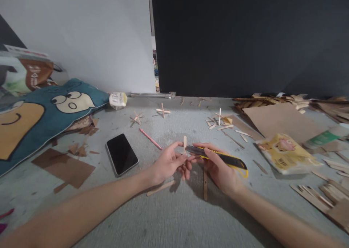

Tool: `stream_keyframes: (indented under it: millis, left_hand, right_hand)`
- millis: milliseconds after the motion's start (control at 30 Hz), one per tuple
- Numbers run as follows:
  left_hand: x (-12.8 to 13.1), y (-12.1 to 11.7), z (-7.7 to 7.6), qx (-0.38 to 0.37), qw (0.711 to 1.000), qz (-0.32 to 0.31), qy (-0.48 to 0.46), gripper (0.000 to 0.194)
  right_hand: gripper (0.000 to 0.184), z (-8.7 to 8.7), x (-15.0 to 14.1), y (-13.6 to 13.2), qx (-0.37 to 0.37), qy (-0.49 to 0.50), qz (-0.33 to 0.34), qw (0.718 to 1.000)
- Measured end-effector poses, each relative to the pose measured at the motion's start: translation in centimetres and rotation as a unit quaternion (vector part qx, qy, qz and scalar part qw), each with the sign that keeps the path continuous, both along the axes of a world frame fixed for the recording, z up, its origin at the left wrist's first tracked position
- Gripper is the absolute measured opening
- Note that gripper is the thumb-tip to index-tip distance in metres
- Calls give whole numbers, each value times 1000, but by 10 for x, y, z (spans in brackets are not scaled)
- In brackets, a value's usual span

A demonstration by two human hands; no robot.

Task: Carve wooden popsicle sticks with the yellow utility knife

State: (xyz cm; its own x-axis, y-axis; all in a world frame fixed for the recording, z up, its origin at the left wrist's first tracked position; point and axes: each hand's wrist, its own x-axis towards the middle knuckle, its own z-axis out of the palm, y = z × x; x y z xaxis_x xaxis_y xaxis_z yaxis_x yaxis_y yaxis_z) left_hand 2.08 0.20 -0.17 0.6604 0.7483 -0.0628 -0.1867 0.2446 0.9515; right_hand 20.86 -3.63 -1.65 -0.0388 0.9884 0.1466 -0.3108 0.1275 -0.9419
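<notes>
Between the thumb and fingers of my left hand (170,161) a short wooden craft stick (185,142) stands upright. My right hand (218,168) is closed round a yellow and black utility knife (227,159), its blade end against or very near the stick; whether it touches, I cannot tell. The fingertips of both hands come close together below the blade. Under my hands, two loose craft sticks lie on the grey table: one stick (160,188) by my left wrist and a darker stick (205,186) beside my right hand.
A phone (122,154) and a pink striped straw (150,138) lie left of my hands. Small crossed-stick pieces (163,111) stand farther back. To the right are a yellow tissue pack (286,154), cardboard (280,121) and stick scraps. A blue cushion (54,113) sits at left.
</notes>
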Motion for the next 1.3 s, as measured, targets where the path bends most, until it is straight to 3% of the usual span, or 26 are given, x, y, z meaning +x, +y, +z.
stream_keyframes:
  millis: [167, 367, 467, 600, 767, 967, 1300]
  left_hand:
    - [0, -1, 1, 11, 1000, -5, 21, 51]
    - [0, 2, -4, -14, 999, 31, 20, 55]
    - [-1, 2, -4, -27, 998, 45, 22, 52]
    - [0, -2, -1, 23, 999, 21, 33, 47]
    - [2, -4, -2, 37, 999, 27, 26, 47]
    - [2, -4, -2, 42, 998, 35, 32, 48]
    - [1, -6, -1, 48, 997, 33, 50, 42]
  right_hand:
    - [35, 3, 2, 1, -18, -13, -5, 1000]
    - [37, 0, 7, -12, 82, -107, -59, 989]
    - [40, 7, 10, -14, 128, -168, -103, 972]
    - [37, 16, 9, -14, 137, -282, -111, 943]
    - [34, 18, 7, -11, 156, -346, -119, 918]
    - [32, 16, 7, -9, 168, -337, -116, 919]
    - [37, 19, 11, -9, 91, -271, -77, 955]
